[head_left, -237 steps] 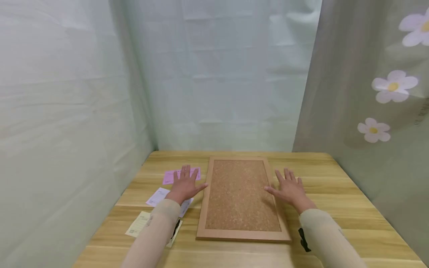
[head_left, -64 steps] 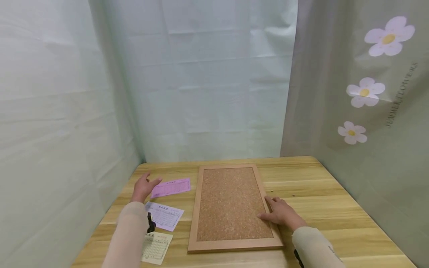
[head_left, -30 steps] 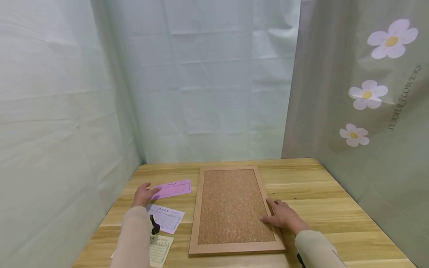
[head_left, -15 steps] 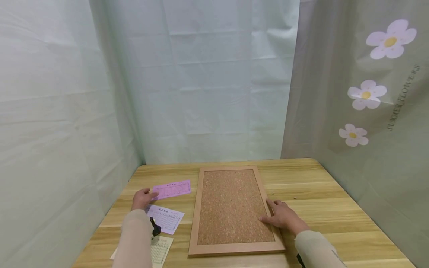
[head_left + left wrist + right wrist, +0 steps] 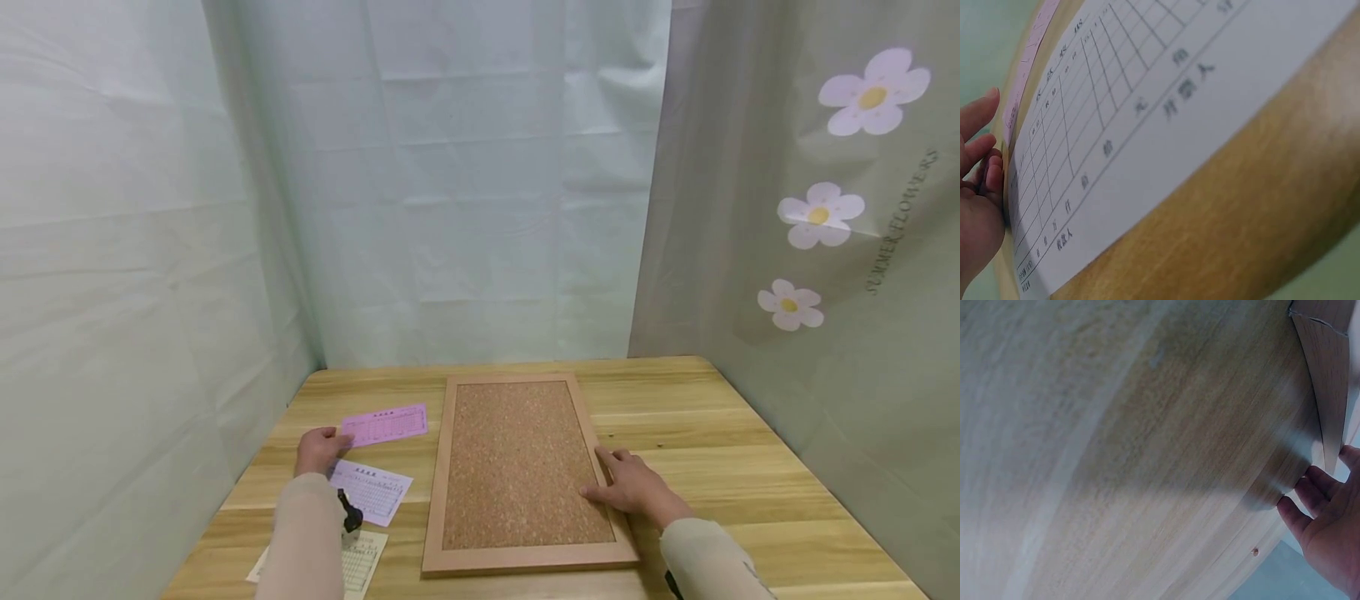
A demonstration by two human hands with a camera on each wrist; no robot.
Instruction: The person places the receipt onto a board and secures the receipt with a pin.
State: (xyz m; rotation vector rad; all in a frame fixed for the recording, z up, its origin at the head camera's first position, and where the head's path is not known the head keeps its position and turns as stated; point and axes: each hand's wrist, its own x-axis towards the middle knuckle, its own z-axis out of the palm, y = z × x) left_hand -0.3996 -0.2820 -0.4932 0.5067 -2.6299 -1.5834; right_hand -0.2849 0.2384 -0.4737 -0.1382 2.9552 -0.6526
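Note:
A pink printed receipt slip (image 5: 385, 423) lies flat at the left of a framed cork board (image 5: 525, 467). My left hand (image 5: 318, 450) is at its near left corner, with the thumb touching the paper. Bent fingers (image 5: 994, 178) show beside the slip's end in the left wrist view, but whether they pinch it is unclear. My right hand (image 5: 633, 483) rests at the board's right side, thumb on the cork, the other fingers along the outer frame edge. In the right wrist view its fingers (image 5: 1294, 515) are extended, with tips near the tabletop and the wooden frame (image 5: 1329, 381).
A white receipt slip (image 5: 371, 492) lies nearer than the pink one. Pale yellow slips (image 5: 362, 562) lie below it, partly under my left sleeve (image 5: 303, 533). Two tiny specks dot the wooden table (image 5: 720, 467) at right. Curtains hang at the back and sides.
My left hand has come down from above the table onto the pink slip's left end, then slid slightly nearer along it. My right hand, earlier spread above the table, has stayed on the board's edge.

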